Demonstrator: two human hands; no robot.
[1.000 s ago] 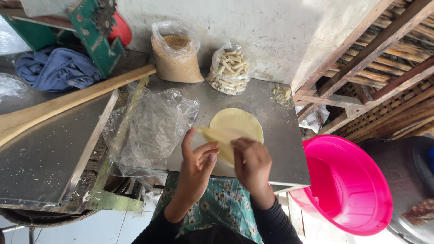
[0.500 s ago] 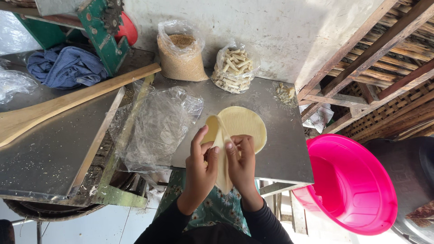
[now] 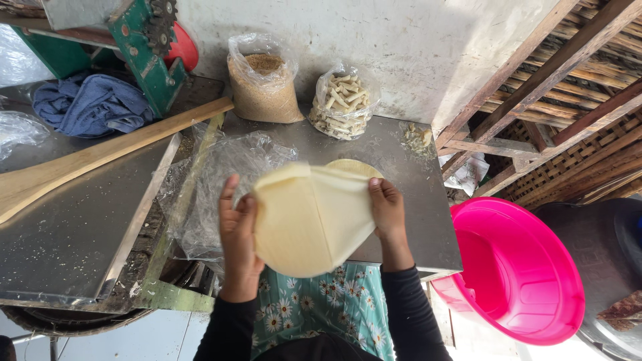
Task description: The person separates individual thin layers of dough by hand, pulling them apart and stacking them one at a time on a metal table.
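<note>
Left hand [image 3: 239,230]: raised over the near edge of the metal table [image 3: 401,220], fingers spread upward, gripping the left edge of a pale yellow dough sheet [image 3: 311,217].
Right hand [image 3: 388,210]: apart from the left, pinching the sheet's right edge.
Dough sheet: lifted off the table, stretched between both hands, one corner folded over, its lower edge rounded.
Stack beneath: more round sheets [image 3: 358,167] peek out behind it on the table.
Packages: a clear bag of brown grain [image 3: 263,83] and a clear bag of short pale sticks [image 3: 342,103] stand against the wall.
Loose plastic [image 3: 224,180]: crumpled, just left of the hands.
Right side: pink basin [image 3: 528,267] beside the table.
Left side: long wooden paddle [image 3: 100,157], blue cloth [image 3: 90,107].
</note>
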